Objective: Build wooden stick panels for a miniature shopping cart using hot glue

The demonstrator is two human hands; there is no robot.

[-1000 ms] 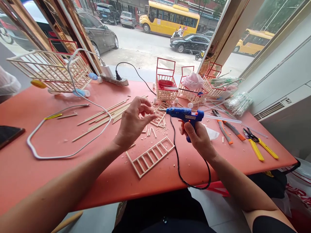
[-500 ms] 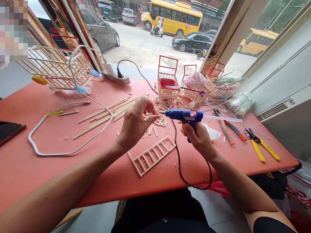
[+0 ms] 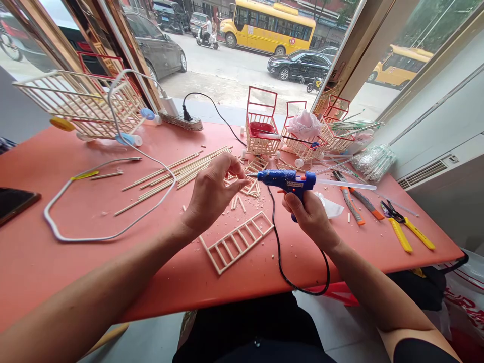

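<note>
My right hand (image 3: pixel 308 214) is wrapped round the handle of a blue glue gun (image 3: pixel 285 180), its nozzle pointing left and a clear glue stick (image 3: pixel 346 185) sticking out of its back. At the nozzle tip, my left hand (image 3: pixel 217 189) is pinched, thumb against fingers; whatever lies between the fingertips is too small to make out. Below both hands a ladder-shaped wooden stick frame (image 3: pixel 236 243) lies flat on the pink table (image 3: pixel 159 282). Long thin sticks (image 3: pixel 185 174) lie behind and left of my left hand, with short cut pieces (image 3: pixel 238 203) under it.
Small stick carts (image 3: pixel 262 133) stand at the back, a larger one (image 3: pixel 94 108) at the back left. A white cable (image 3: pixel 109 239) loops at left near a phone (image 3: pixel 15 204). Pliers (image 3: pixel 351 204) and yellow-handled cutters (image 3: pixel 406 227) lie right. The gun's black cord (image 3: pixel 279 247) hangs over the front edge.
Both hands and the glue gun have hardly moved. Outside, the scooter with its riders has moved left past the bus. The blurred shape at the upper left is gone.
</note>
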